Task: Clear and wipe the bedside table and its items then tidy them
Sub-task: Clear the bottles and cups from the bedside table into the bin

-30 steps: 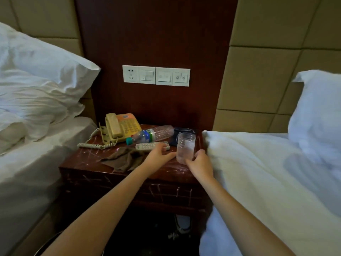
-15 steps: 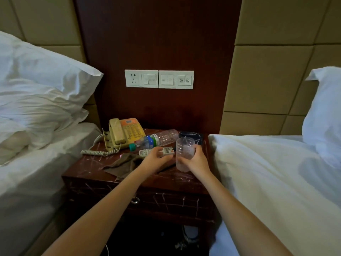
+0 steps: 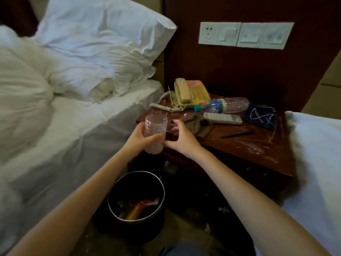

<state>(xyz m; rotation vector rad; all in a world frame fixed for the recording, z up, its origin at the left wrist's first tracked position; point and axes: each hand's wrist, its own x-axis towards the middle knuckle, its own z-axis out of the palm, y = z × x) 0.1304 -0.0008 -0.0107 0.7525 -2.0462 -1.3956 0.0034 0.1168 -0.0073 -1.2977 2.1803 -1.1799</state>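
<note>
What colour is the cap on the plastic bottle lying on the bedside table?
Teal green; the cap shows best in the head view.

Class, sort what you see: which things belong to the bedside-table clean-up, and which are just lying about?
Job: bedside table, cup in left hand, telephone, water bottle, remote, cloth, dark pouch, dark stick.
Just there: pillow, switch panel.

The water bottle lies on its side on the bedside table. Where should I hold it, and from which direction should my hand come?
Grip the clear body of the water bottle, right of its label, coming from above. It lies flat with the telephone behind its cap end and the remote just in front, so side approaches look crowded.
</note>
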